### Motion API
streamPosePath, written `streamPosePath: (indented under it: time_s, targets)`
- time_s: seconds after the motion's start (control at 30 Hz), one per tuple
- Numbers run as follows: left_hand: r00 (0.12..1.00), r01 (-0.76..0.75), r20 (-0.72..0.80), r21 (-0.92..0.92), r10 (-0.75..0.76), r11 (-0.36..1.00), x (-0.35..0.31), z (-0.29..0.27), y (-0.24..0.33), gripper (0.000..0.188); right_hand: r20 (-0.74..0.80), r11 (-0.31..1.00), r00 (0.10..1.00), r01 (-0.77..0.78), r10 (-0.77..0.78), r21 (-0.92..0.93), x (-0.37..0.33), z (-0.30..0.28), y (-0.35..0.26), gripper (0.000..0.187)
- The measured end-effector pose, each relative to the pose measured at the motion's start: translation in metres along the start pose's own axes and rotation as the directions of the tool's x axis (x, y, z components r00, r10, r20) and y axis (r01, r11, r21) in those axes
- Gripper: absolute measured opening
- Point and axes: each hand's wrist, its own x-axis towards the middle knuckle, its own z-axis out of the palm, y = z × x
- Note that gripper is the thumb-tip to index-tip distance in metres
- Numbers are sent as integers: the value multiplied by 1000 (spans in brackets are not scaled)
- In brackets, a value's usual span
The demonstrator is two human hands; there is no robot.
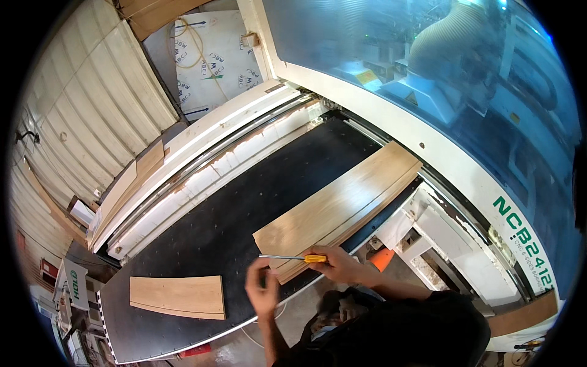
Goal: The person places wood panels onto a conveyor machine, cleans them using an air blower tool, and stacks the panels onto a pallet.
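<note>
In my right hand is a screwdriver with a yellow handle, held level, its thin metal shaft pointing left. My left hand is beside the shaft's tip, its fingers curved and a gap showing between thumb and fingers. Whether the fingertips touch the tip, I cannot tell. Just beyond both hands lies a stack of long wood-grain boards, with a thin dark line along the top board's near side. To the left, a shorter wood-grain panel rests flat, also with a dark line near its long edge.
The boards lie on a black machine table with a pale near edge. A white rail beam runs along its far side. A large machine with a blue window stands at the right. An orange object is below the table.
</note>
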Motion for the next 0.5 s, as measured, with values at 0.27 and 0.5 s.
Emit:
streamPosePath:
  time_s: [0.27,0.5]
  targets:
    - [910,-1,-388,-359,-148,933,19,-61,-11,38,424,949,856,-316,295,-22,-46,29,-18,55]
    - [964,53,-226,-363,-143,930,1,-62,-22,41,452,888,789,-460,416,-13,-62,40,-4,67]
